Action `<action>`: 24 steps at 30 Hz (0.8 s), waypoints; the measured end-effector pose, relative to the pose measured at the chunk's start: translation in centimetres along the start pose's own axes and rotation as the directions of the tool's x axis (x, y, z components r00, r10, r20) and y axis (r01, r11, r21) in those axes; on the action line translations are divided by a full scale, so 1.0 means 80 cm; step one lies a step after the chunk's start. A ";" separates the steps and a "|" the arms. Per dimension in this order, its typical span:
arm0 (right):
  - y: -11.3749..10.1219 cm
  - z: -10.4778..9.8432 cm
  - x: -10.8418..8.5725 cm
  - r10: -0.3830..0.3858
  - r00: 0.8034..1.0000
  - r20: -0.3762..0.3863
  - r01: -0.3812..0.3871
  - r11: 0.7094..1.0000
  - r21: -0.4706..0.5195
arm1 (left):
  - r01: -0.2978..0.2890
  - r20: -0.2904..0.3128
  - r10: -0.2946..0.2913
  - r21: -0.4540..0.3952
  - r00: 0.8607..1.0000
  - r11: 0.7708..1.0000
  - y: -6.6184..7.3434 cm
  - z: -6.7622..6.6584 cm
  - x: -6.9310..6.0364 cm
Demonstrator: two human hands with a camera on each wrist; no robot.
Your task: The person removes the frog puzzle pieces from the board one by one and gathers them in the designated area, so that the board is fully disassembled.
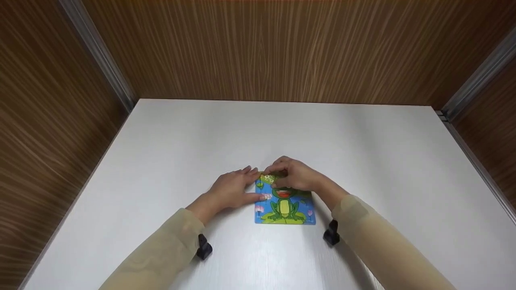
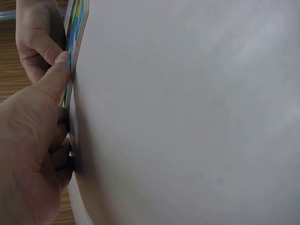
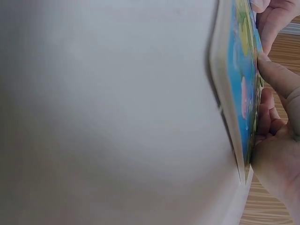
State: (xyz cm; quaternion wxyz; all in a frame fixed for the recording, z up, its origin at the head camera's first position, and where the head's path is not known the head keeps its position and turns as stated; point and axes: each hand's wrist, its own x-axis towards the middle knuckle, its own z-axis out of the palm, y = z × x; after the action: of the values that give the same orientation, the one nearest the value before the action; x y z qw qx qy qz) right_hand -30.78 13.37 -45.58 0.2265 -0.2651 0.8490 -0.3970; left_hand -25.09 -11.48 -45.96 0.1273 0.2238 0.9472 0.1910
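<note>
A small square picture puzzle (image 1: 284,207) with a green frog on blue lies flat on the white table. At its left edge is my left hand (image 1: 234,189), with the thumb resting on the picture and the other fingers alongside the upper left corner. My right hand (image 1: 296,175) reaches over the top part, its thumb and forefinger bent down onto the picture. Whether they pinch a piece there is hidden. The right wrist view shows the puzzle's pale edge (image 3: 227,108) and the right thumb (image 3: 281,77) touching its face. In the left wrist view the left thumb (image 2: 56,75) touches the edge.
The white table (image 1: 181,137) spreads around the puzzle on all sides. Wood-grained panels (image 1: 258,52) stand behind it and at both sides, with metal strips (image 1: 98,52) at the corners. A dark clip (image 1: 204,247) hangs at the left cuff, another dark clip (image 1: 331,233) at the right.
</note>
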 end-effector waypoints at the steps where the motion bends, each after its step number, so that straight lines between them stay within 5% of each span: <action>1: 0.001 0.000 0.000 -0.004 1.000 0.000 0.004 1.000 0.007 | -0.002 -0.003 0.002 -0.001 1.000 1.000 0.000 0.000 0.000; 24: 0.008 -0.002 0.000 0.023 0.999 0.036 -0.026 0.996 0.086 | 0.014 -0.002 -0.014 0.010 1.000 1.000 0.000 0.004 0.002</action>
State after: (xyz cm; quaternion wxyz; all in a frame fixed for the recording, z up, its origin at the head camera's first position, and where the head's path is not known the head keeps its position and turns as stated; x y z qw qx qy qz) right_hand -31.05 13.84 -45.98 0.2573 -0.2515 0.8301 -0.4260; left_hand -25.17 -11.34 -46.25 0.1266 0.2175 0.9499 0.1856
